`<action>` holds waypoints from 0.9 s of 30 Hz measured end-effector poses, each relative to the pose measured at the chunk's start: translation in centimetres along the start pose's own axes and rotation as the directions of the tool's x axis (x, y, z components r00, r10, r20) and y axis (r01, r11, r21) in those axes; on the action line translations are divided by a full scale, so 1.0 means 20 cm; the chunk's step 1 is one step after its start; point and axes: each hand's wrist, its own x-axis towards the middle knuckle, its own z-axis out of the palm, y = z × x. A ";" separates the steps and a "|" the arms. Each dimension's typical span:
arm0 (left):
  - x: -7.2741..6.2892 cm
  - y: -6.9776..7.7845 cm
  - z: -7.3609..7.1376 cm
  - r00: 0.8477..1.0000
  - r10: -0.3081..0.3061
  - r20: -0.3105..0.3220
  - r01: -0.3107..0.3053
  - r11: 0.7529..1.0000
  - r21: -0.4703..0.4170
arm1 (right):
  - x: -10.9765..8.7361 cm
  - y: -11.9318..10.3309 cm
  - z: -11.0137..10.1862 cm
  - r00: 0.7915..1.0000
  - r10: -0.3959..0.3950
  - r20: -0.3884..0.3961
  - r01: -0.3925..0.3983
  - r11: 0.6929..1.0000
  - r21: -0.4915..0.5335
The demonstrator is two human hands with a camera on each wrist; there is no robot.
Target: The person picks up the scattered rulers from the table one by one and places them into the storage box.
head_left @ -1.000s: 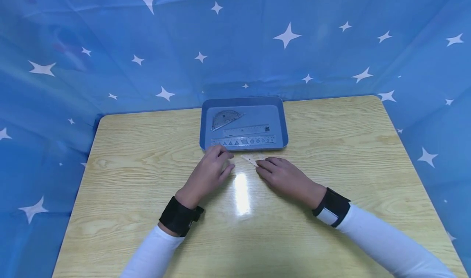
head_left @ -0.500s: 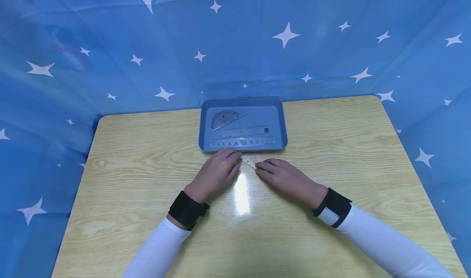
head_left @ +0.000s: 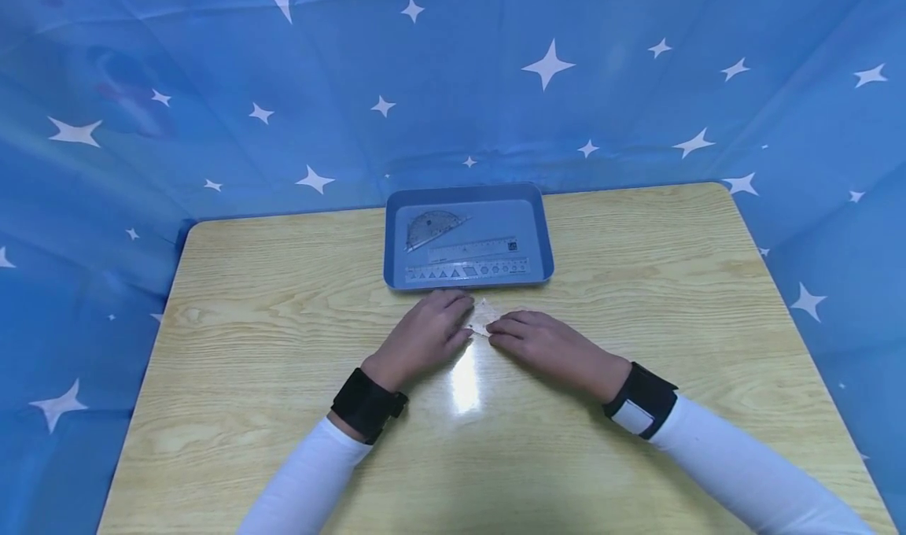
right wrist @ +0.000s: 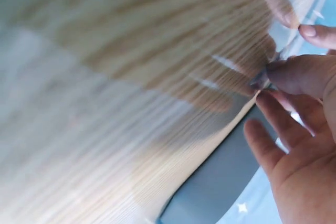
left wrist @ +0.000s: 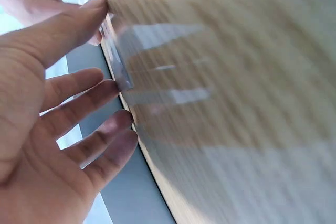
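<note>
A small clear triangular set square lies on the wooden table between my two hands, just in front of the tray. From the left, my left hand holds its edge. In the left wrist view the thumb and fingertips are spread on either side of the clear plastic. My right hand pinches the other end with thumb and forefinger, its remaining fingers loosely bent low over the table. Fingers of both hands cover parts of the set square.
Behind the hands stands a blue tray. Inside lie a clear protractor, a short clear ruler and a longer ruler with cut-out shapes. A blue star-patterned cloth hangs beyond the table.
My left hand has come right and taken the set square's left side. The set square has turned and now shows a corner pointing toward the tray. My right hand has barely moved.
</note>
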 end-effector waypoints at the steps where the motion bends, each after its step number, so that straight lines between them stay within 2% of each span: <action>1: 0.00 0.00 0.00 1.000 -0.005 0.025 0.005 1.000 -0.003 | 0.00 0.00 0.00 1.000 -0.008 0.001 0.008 1.000 0.006; 4: 0.00 0.00 0.01 0.995 -0.028 0.095 0.028 1.000 0.001 | 0.00 0.00 -0.01 1.000 -0.024 0.011 0.024 0.999 0.034; 7: 0.00 0.01 0.01 0.990 -0.031 0.134 0.029 0.999 0.015 | 0.00 0.00 -0.02 0.999 -0.026 0.032 0.024 0.996 0.086; 10: 0.00 0.02 0.02 0.990 -0.008 0.142 0.002 0.999 0.041 | 0.00 -0.01 -0.02 0.999 -0.030 0.039 0.026 0.993 0.115; 13: 0.01 0.03 0.02 0.989 0.008 0.145 -0.019 0.997 0.070 | 0.00 0.00 -0.03 1.000 -0.028 0.011 0.027 0.993 0.114; 17: 0.01 0.04 0.02 0.989 0.010 0.144 -0.021 0.997 0.074 | 0.01 0.01 -0.02 0.997 0.058 -0.045 -0.051 0.991 0.127; 21: 0.01 0.05 0.01 0.989 -0.009 0.148 0.000 0.998 0.059 | 0.01 0.01 -0.01 0.982 0.176 -0.069 -0.166 0.978 0.129; 27: 0.02 0.06 -0.01 0.987 -0.063 0.149 0.055 0.997 0.056 | -0.01 0.02 -0.01 0.967 0.244 -0.073 -0.234 0.965 0.120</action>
